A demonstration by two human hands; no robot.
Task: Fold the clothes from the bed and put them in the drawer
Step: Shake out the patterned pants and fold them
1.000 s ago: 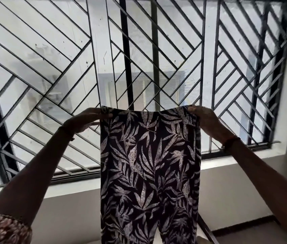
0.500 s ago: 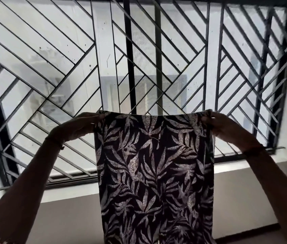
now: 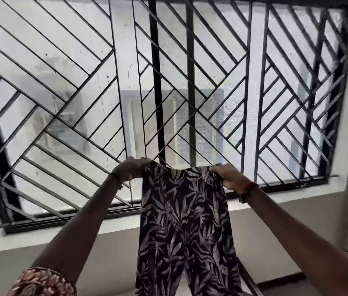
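Observation:
A pair of dark trousers with a pale leaf print hangs upright in front of me, both legs dropping out of the frame's lower edge. My left hand grips the left end of the waistband. My right hand grips the right end. The waistband sags a little between them. Both arms are stretched forward at about window-sill height. Neither the bed nor the drawer is in view.
A large window with a black diagonal-bar grille fills the wall ahead. Its pale sill runs below, with a plain wall underneath. A dark slanted rail shows at the lower right.
My hands have come closer together, so the waistband is narrower and slack. My arms reach further forward and the trousers hang farther from me.

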